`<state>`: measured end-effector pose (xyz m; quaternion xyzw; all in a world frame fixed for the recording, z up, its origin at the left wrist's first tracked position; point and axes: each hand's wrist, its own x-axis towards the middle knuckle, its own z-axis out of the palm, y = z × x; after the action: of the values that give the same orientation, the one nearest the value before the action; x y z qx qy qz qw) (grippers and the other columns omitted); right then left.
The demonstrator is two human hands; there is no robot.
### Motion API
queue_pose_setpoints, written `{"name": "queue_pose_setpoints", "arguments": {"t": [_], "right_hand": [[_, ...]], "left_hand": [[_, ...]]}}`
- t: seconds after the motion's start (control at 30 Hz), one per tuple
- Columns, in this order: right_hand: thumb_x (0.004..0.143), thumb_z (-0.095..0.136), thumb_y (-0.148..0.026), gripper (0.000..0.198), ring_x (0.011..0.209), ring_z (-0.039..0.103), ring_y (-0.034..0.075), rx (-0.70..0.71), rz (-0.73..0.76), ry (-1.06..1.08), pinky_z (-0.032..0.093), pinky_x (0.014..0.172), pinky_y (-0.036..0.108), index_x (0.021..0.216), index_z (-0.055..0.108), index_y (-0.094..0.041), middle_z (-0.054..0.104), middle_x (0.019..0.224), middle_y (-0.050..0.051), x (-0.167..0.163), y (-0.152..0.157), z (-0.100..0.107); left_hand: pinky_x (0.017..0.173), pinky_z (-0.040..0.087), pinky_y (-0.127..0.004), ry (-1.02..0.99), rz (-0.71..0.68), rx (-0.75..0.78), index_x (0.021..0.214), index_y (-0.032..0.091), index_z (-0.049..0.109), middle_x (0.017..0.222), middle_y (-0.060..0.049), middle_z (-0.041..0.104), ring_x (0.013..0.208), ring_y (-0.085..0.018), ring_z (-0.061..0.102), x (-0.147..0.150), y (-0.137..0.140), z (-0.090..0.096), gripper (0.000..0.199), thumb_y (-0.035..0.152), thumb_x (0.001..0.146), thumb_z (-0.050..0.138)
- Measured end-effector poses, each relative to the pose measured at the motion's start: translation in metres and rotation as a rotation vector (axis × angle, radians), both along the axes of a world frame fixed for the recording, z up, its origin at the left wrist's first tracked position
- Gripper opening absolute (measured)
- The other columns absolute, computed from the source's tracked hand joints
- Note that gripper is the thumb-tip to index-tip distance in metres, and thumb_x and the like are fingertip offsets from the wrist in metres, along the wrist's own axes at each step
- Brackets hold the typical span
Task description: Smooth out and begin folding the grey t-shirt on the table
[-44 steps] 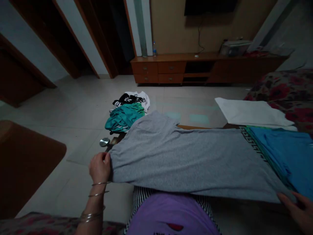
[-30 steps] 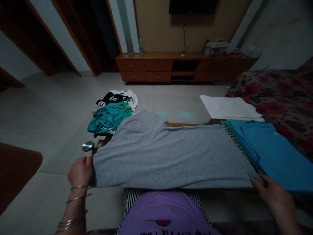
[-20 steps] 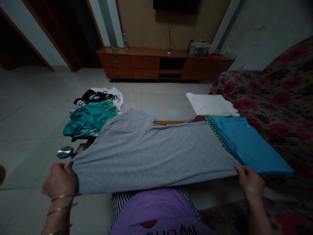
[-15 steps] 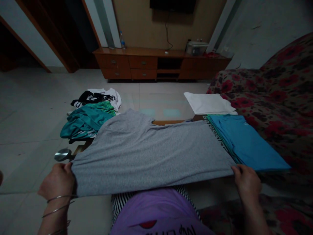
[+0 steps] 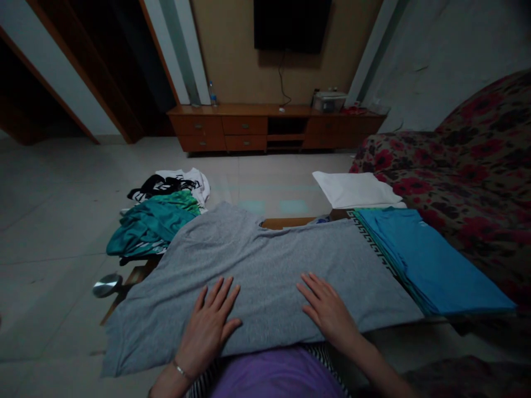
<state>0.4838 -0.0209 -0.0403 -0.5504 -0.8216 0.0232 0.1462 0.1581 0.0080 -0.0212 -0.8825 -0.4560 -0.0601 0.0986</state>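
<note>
Head view: grey garment spread flat, under both palms. Left hand and right hand pressed on it, fingers splayed, gripping nothing. Right of right hand, folded blue cloth; beyond it, white cloth. Beyond left hand, teal heap.

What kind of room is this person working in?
Most likely a home living room: a dark TV hangs on the wall above a long wooden cabinet, and a floral-covered sofa stands at the right. Both hands lie flat on a grey garment.
</note>
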Motion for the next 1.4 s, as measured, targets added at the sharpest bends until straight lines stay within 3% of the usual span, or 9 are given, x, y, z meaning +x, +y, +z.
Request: {"name": "queue_pose_setpoints", "arguments": {"t": [0.13, 0.23, 0.47, 0.57, 0.67, 0.87, 1.03, 1.2, 1.4], "right_hand": [[0.092, 0.048, -0.033, 0.043, 0.134, 0.040, 0.024, -0.024, -0.118, 0.028, 0.041, 0.105, 0.047, 0.134, 0.051, -0.026, 0.047, 0.143, 0.006, 0.062, -0.007, -0.007], [0.094, 0.044, -0.035, 0.040, 0.128, 0.047, 0.024, -0.047, -0.188, 0.120, 0.043, 0.103, 0.047, 0.130, 0.056, -0.024, 0.052, 0.138, 0.008, 0.079, 0.013, 0.006], [0.093, 0.043, -0.025, 0.031, 0.113, 0.054, 0.025, 0.096, -0.083, 0.244, 0.043, 0.100, 0.048, 0.112, 0.066, -0.019, 0.062, 0.117, 0.011, 0.072, 0.145, 0.040], [0.090, 0.051, -0.027, 0.029, 0.110, 0.054, 0.024, 0.099, -0.033, 0.227, 0.044, 0.097, 0.044, 0.114, 0.063, -0.017, 0.062, 0.115, 0.012, 0.068, 0.190, 0.040], [0.087, 0.059, -0.031, 0.030, 0.106, 0.054, 0.023, 0.020, 0.040, 0.178, 0.044, 0.093, 0.041, 0.114, 0.062, -0.019, 0.063, 0.111, 0.010, 0.062, 0.211, 0.034], [0.083, 0.065, -0.034, 0.023, 0.097, 0.052, 0.021, -0.009, 0.026, 0.201, 0.043, 0.085, 0.035, 0.099, 0.064, -0.018, 0.060, 0.099, 0.007, 0.064, 0.219, 0.019], [0.085, 0.062, -0.034, 0.017, 0.090, 0.052, 0.020, 0.039, -0.024, 0.255, 0.043, 0.081, 0.035, 0.086, 0.060, -0.017, 0.059, 0.091, 0.006, 0.069, 0.224, 0.007], [0.089, 0.055, -0.026, 0.023, 0.101, 0.053, 0.024, 0.157, -0.078, 0.242, 0.044, 0.088, 0.042, 0.109, 0.060, -0.019, 0.061, 0.105, 0.010, 0.068, 0.221, 0.010], [0.092, 0.047, -0.020, 0.030, 0.112, 0.054, 0.023, 0.190, -0.003, 0.222, 0.042, 0.098, 0.045, 0.118, 0.060, -0.021, 0.062, 0.118, 0.010, 0.053, 0.190, 0.037]], "left_hand": [[0.105, 0.035, -0.045, -0.033, 0.000, -0.023, 0.146, 0.026, 0.032, 0.152, -0.005, 0.032, 0.138, -0.026, 0.032, -0.027, 0.003, 0.000, 0.065, 0.055, 0.090, 0.045], [0.102, 0.039, -0.042, -0.155, 0.027, -0.078, 0.142, 0.027, 0.040, 0.147, -0.004, 0.041, 0.134, -0.023, 0.039, -0.025, 0.032, 0.013, 0.049, 0.043, 0.095, 0.037], [0.099, 0.040, -0.042, -0.354, 0.153, -0.142, 0.120, 0.015, 0.060, 0.124, -0.013, 0.061, 0.117, -0.024, 0.054, 0.038, 0.206, 0.050, 0.044, 0.006, 0.087, 0.033], [0.103, 0.035, -0.040, -0.258, -0.070, -0.236, 0.121, 0.017, 0.059, 0.127, -0.011, 0.059, 0.122, -0.023, 0.050, 0.065, 0.266, 0.048, 0.041, 0.007, 0.086, 0.040], [0.103, 0.034, -0.038, -0.120, -0.241, -0.372, 0.124, 0.020, 0.056, 0.126, -0.009, 0.059, 0.119, -0.021, 0.051, 0.080, 0.298, 0.038, 0.044, 0.009, 0.082, 0.048], [0.091, 0.038, -0.036, 0.098, -0.187, -0.481, 0.099, 0.019, 0.067, 0.108, -0.008, 0.063, 0.105, -0.025, 0.056, 0.082, 0.313, 0.042, 0.029, 0.018, 0.071, 0.060], [0.077, 0.040, -0.027, -0.042, -0.039, -0.489, 0.092, 0.018, 0.062, 0.092, -0.005, 0.066, 0.088, -0.019, 0.059, 0.066, 0.315, 0.056, 0.018, 0.023, 0.075, 0.057], [0.082, 0.038, -0.033, -0.027, 0.209, -0.339, 0.094, 0.018, 0.059, 0.088, -0.008, 0.068, 0.087, -0.022, 0.062, 0.061, 0.311, 0.050, 0.015, 0.023, 0.083, 0.051], [0.100, 0.032, -0.046, -0.060, 0.217, 0.050, 0.103, 0.014, 0.060, 0.113, -0.015, 0.063, 0.112, -0.027, 0.053, 0.087, 0.263, 0.049, 0.033, 0.007, 0.086, 0.034]]}}
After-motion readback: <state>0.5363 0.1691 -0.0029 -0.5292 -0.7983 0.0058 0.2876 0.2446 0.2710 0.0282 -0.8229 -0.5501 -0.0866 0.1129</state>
